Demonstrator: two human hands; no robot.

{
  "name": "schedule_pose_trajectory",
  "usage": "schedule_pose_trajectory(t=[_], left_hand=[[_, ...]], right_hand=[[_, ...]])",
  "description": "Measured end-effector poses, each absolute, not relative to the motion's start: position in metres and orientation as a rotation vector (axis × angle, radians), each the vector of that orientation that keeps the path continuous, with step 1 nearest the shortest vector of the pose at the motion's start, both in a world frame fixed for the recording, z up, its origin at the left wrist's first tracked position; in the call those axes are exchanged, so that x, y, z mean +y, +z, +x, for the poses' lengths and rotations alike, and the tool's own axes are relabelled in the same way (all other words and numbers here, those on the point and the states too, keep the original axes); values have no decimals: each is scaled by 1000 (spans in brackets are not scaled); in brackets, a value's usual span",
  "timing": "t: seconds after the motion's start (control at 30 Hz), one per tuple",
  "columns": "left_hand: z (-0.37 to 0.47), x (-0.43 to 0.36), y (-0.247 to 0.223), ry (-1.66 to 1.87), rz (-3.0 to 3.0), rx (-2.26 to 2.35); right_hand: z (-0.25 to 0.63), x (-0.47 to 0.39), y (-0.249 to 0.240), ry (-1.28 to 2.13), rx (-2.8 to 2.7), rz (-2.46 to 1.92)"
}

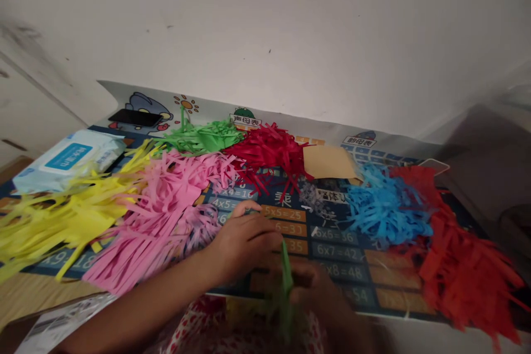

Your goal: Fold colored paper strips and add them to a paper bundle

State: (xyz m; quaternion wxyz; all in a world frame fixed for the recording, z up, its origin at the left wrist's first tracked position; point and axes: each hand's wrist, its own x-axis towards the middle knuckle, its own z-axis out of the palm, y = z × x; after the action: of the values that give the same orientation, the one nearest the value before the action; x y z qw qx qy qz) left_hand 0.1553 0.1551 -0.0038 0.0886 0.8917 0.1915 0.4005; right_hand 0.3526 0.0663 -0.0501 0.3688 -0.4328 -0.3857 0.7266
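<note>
The right hand (317, 290) is pinching a green paper strip (286, 274) at six o'clock; the left hand (249, 239) is curling beside its top, grip unclear. Such thin paper is probably needing light, even tension to avoid tearing.

Dim light falls on a pale, scuffed wall (265, 38); below it, a dark printed mat (344, 254) covers a light wood-grain table (35, 296)
</note>
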Motion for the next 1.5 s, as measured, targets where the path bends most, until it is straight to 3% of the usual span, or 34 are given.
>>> schedule_pose_trajectory(t=[0.1, 0.27, 0.5, 1.0, 1.3, 1.5], left_hand=[[158, 148, -2, 1120, 2685, 424], [161, 139, 0, 1162, 2673, 359], [159, 138, -5, 1181, 2631, 355], [173, 112, -24, 1134, 1993, 854], [175, 103, -27, 1415, 2286, 836], [178, 100, -36, 1350, 2316, 865]], right_hand=[[354, 73, -46, 1686, -916, -1088], [342, 76, -52, 1991, -555, -901], [330, 73, -54, 1973, -410, -846], [322, 63, -60, 1369, -568, -1119], [321, 65, -55, 1310, -390, -1037], [325, 62, -60, 1227, -437, -1105]])
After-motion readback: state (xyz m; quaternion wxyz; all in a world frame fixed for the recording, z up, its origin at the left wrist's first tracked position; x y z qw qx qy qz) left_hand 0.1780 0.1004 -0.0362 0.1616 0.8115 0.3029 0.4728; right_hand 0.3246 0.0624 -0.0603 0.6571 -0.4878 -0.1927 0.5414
